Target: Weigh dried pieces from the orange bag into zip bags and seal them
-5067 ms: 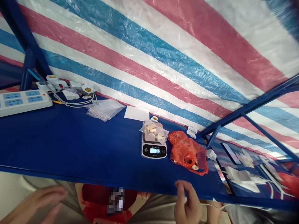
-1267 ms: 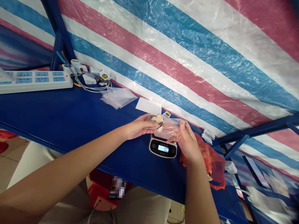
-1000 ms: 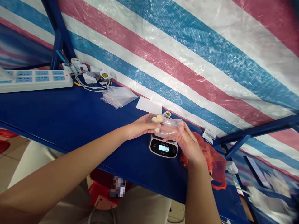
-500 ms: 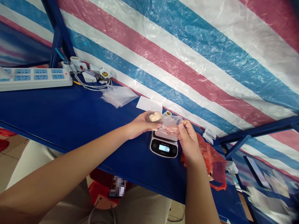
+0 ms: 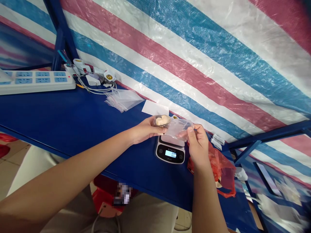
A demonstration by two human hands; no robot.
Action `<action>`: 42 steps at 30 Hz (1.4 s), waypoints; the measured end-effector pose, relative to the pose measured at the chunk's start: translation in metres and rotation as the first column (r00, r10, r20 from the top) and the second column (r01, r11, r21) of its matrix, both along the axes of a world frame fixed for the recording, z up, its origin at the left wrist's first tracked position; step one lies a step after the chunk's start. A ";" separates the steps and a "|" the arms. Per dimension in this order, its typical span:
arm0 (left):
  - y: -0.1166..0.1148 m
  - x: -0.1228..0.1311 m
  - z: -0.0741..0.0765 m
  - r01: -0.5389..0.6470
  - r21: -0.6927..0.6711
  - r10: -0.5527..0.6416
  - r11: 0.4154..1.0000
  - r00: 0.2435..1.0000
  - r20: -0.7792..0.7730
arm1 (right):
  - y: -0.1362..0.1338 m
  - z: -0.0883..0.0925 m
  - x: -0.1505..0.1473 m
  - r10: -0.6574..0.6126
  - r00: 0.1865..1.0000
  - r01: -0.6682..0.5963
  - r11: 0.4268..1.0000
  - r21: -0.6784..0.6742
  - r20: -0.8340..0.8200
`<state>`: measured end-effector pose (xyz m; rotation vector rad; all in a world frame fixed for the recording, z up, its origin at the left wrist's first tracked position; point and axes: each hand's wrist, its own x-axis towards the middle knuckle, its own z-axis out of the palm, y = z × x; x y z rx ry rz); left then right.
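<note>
A clear plastic bag [image 5: 178, 127] with pale, cream-coloured pieces [image 5: 163, 120] at its left end is stretched between my hands above a digital kitchen scale [image 5: 170, 152]. My left hand [image 5: 147, 129] is closed around the end with the pieces, its thumb in front. At the right end, my right hand [image 5: 198, 139] pinches the bag's edge between thumb and fingers. The scale's lit display reads zero, and the bag and hands partly cover its platform. What exactly the pale pieces are, I cannot tell.
A red plastic bag [image 5: 220, 168] lies right of the scale. Flat clear bags [image 5: 125, 99] and a white paper [image 5: 155, 107] lie along the striped sheet [image 5: 170, 58]. Farther left are cables and sockets [image 5: 94, 77] and a power strip [image 5: 39, 81] on the blue table [image 5: 60, 119].
My right hand has shifted slightly right and turned a little, drawing the bag's edge outward. My left hand stays almost in place with the pale pieces.
</note>
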<state>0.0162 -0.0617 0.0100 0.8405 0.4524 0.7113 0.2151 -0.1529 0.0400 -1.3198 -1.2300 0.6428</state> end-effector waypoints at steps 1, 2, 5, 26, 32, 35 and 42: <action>0.000 0.000 0.000 -0.002 -0.005 0.002 1.000 1.000 0.003 | 0.000 0.000 0.000 -0.023 1.000 0.023 1.000 0.006 0.008; 0.001 0.000 -0.001 -0.007 -0.003 0.007 1.000 1.000 0.004 | 0.001 0.001 0.000 -0.046 0.999 0.046 0.999 0.007 0.013; 0.003 0.003 -0.001 -0.061 0.023 0.061 0.998 0.998 0.011 | 0.002 0.002 0.003 -0.118 0.993 0.118 0.993 0.029 -0.006; 0.042 -0.009 -0.035 -0.321 0.687 0.677 0.651 0.656 -0.334 | 0.012 -0.022 0.075 -0.527 0.733 0.615 0.784 -0.087 0.431; 0.036 -0.012 -0.027 -0.289 0.765 0.761 0.575 0.533 -0.371 | 0.017 -0.021 0.083 -0.643 0.753 0.655 0.753 -0.062 0.141; 0.032 -0.014 -0.023 -0.328 0.774 0.790 0.541 0.514 -0.334 | 0.021 -0.021 0.076 -0.619 0.762 0.626 0.779 -0.027 -0.192; 0.032 -0.011 -0.026 -0.300 0.761 0.745 0.576 0.576 -0.337 | 0.021 -0.020 0.070 -0.540 0.788 0.567 0.824 0.004 -0.295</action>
